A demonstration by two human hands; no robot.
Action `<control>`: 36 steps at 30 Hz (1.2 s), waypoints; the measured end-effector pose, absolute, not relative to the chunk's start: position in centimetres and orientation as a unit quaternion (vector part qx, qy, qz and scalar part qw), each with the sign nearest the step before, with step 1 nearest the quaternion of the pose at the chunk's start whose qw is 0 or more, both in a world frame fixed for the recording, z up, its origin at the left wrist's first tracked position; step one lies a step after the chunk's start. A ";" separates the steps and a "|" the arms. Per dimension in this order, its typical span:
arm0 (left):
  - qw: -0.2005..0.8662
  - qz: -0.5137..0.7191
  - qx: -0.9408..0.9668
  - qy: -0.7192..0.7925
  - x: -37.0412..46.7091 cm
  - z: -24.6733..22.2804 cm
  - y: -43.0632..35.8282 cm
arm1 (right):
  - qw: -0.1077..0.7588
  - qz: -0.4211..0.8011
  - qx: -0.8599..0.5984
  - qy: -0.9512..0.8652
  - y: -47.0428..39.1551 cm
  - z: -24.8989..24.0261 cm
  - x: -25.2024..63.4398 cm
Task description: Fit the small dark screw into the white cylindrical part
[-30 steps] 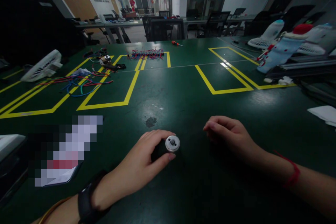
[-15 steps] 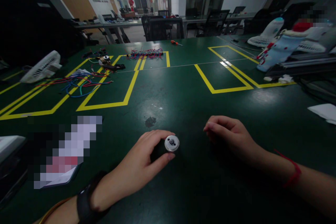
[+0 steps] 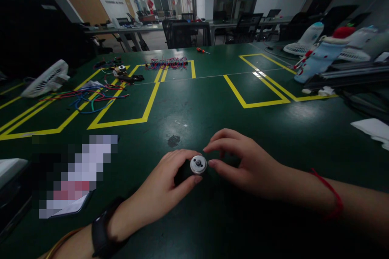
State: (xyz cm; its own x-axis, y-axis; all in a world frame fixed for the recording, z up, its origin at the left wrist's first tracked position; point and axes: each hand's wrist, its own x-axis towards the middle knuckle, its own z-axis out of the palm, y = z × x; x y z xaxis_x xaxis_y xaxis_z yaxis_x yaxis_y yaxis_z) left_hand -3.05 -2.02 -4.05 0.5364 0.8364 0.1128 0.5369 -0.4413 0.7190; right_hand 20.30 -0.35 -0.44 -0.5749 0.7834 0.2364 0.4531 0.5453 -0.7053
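A small round DC motor (image 3: 198, 164) stands upright on the green table, its silvery end face up with a short shaft and two dark holes. My left hand (image 3: 167, 184) closes round its left side, forefinger behind and thumb in front. Close by on the right, my right hand (image 3: 243, 160) has thumb and forefinger apart, their tips at the motor's edge. Whether those tips touch the metal I cannot tell. The motor's lower body is mostly in shadow.
Left of my hands lies a phone-like flat object (image 3: 79, 182), its face blurred out. Loose wires (image 3: 94, 97), a white fan (image 3: 48, 79) and a bundle of wired parts (image 3: 168, 63) are farther back. A screwdriver (image 3: 201, 50) lies near the far edge; white paper (image 3: 372, 129) is at right.
My right hand has moved left to the motor, and its fingers have spread from a loosely closed shape. My left hand keeps its place round the motor.
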 end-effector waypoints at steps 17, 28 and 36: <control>0.328 0.224 0.812 0.427 -2.9 -3.8 -2.0 | 0.209 0.298 -0.396 -0.843 -0.3 -2.4 22.7; 0.321 0.221 0.814 0.430 -3.2 -4.1 -2.1 | 0.210 0.322 -0.389 -0.837 -0.6 -3.3 23.2; 0.317 0.220 0.817 0.429 -3.3 -4.2 -2.0 | 0.403 0.563 -0.478 -0.540 0.4 -3.7 24.9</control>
